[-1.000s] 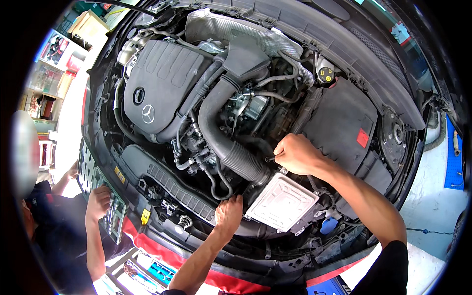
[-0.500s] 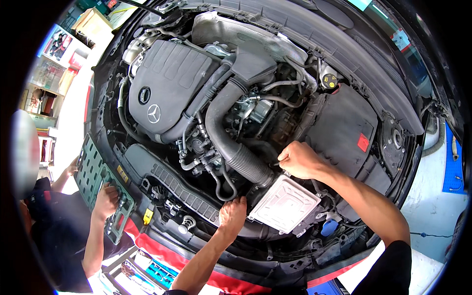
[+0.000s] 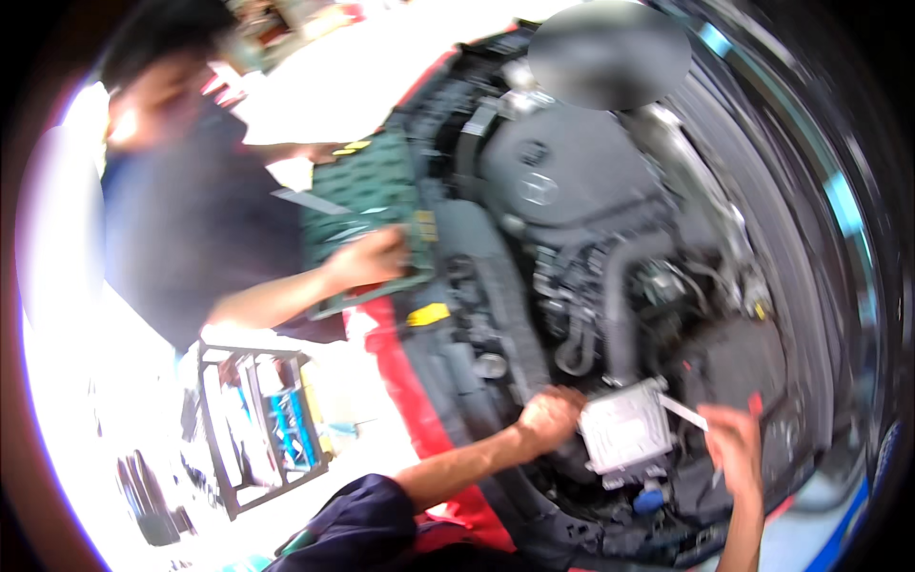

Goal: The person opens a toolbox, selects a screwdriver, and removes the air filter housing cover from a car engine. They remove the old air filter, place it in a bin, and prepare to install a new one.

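My right hand [image 3: 736, 446] is closed around a slim silver hand tool [image 3: 684, 412]. Motion blur hides the tool's exact kind. It points left toward the upper right corner of a silver, ribbed metal box [image 3: 624, 431], probably a control unit, in the engine bay. At the box's left side is my left hand [image 3: 553, 419], fingers curled in. Whatever may be between those fingers is hidden. A thick black ribbed air hose [image 3: 621, 315] runs down to just above the box.
A person at the left steadies a green tool case [image 3: 367, 205] on the car's front edge. A black engine cover [image 3: 581, 162] fills the upper middle. Red cloth [image 3: 400, 381] drapes the front edge, and a dark cart frame [image 3: 229, 429] stands beyond it.
The view has swung left, blurring the picture. My right hand has drawn back from the hose end to the box's right, with the silver tool now showing. My left hand remains beside the box.
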The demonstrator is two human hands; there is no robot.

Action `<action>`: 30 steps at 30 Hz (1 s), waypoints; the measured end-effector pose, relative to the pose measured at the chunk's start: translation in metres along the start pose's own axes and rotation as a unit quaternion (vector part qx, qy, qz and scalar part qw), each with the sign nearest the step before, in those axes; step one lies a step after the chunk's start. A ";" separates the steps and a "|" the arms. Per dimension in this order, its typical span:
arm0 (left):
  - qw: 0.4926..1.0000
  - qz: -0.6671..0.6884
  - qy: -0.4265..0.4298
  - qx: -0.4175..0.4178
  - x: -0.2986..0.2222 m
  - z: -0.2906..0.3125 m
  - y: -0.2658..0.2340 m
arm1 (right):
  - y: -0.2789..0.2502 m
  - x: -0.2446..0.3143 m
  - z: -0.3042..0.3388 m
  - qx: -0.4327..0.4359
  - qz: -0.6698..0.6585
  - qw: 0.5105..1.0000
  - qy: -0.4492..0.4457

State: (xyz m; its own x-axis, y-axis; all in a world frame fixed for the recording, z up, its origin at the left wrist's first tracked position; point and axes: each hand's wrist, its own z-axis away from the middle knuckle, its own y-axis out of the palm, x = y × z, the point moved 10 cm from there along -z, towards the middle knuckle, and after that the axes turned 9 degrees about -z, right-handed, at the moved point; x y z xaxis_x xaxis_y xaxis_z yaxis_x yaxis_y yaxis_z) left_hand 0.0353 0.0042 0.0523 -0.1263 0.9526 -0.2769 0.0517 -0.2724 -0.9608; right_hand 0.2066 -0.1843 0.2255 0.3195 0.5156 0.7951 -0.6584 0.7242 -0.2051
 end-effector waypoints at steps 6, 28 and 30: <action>0.975 0.158 0.052 -0.148 -0.040 0.119 -0.195 | 0.117 -0.039 0.112 0.132 -0.094 0.984 0.067; 0.733 0.157 -0.546 -0.375 0.161 0.728 -0.256 | 0.661 -0.088 0.332 0.582 0.122 0.802 -0.056; 0.747 0.171 -0.526 -0.369 0.184 0.747 -0.256 | 0.713 -0.084 0.349 0.607 0.147 0.779 -0.055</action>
State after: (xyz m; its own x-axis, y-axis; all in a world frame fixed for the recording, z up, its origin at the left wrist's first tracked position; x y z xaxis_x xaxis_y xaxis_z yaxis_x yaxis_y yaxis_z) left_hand -0.7413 0.1482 0.2363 -0.6694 0.1044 -0.7355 0.7419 0.0430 -0.6691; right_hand -0.5271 0.1287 0.2117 0.0163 0.4872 0.8731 -0.8731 -0.4186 0.2499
